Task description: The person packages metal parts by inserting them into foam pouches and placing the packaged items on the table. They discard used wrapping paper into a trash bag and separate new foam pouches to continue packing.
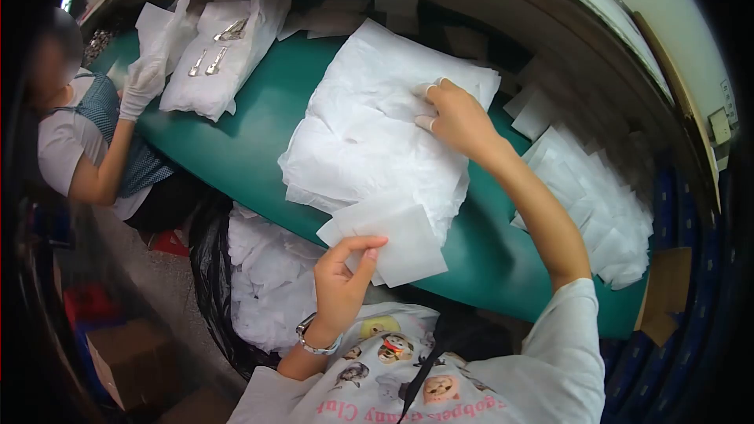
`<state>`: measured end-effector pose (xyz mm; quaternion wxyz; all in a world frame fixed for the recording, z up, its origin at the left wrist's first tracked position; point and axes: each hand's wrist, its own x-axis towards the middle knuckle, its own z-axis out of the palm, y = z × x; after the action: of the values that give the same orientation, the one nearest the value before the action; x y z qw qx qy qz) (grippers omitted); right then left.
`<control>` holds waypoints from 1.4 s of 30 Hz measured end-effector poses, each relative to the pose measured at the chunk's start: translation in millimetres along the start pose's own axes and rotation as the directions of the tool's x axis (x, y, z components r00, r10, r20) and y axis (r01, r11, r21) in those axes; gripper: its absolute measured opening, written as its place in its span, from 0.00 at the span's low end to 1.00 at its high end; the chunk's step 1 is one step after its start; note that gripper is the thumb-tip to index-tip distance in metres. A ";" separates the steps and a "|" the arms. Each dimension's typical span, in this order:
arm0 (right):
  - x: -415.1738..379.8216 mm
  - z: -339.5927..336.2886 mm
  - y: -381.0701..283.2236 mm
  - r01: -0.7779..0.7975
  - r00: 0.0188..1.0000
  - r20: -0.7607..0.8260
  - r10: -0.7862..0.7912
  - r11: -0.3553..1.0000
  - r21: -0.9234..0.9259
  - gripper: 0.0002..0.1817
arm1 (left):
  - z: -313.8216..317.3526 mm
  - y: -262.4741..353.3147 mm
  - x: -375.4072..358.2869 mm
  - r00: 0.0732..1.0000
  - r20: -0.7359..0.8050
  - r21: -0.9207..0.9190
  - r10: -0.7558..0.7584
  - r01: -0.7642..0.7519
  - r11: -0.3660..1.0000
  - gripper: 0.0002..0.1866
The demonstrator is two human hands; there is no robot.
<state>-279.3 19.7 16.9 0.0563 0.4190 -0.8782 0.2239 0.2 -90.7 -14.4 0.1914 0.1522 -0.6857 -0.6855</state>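
My left hand [343, 273], with a watch at the wrist, is closed with thumb and forefinger on a few thin white square sheets [404, 247]. These sheets overlap the near edge of a large stack of soft white paper [369, 126] on the green table. My right hand [463, 122] reaches over the far right part of the stack, thumb and forefinger apart. White finger covers sit on its fingertips, which are at the top paper. I make out no separate thing between them.
A heap of white packets [585, 204] lies to the right on the green table [259, 149]. At the left, a co-worker's gloved hand [144, 82] is beside a white pad [212, 55] carrying several metal pieces. A black bag [210, 267] of white sheets and a cardboard box [133, 361] stand below.
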 end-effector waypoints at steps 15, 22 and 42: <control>-31.4 -37.3 -33.5 0.069 0.974 -0.208 0.091 0.754 0.653 0.23 | -37.3 -19.6 -18.9 0.977 -0.210 0.029 -0.048 0.055 0.998 0.15; -72.2 -40.2 -91.7 -0.496 0.754 0.579 -0.310 0.309 0.811 0.19 | -51.2 -11.2 -28.6 0.967 -0.223 0.081 0.127 -0.111 0.990 0.34; -160.9 279.8 -224.6 -0.057 0.974 0.182 -0.135 0.632 0.773 0.16 | -137.8 -84.0 -227.7 0.913 -0.406 0.860 -0.030 0.393 0.326 0.26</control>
<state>19.9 -112.5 -201.5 -0.2225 0.4437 -0.6886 0.5286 261.1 -106.1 -112.4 0.0859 0.4306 -0.8840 -0.1604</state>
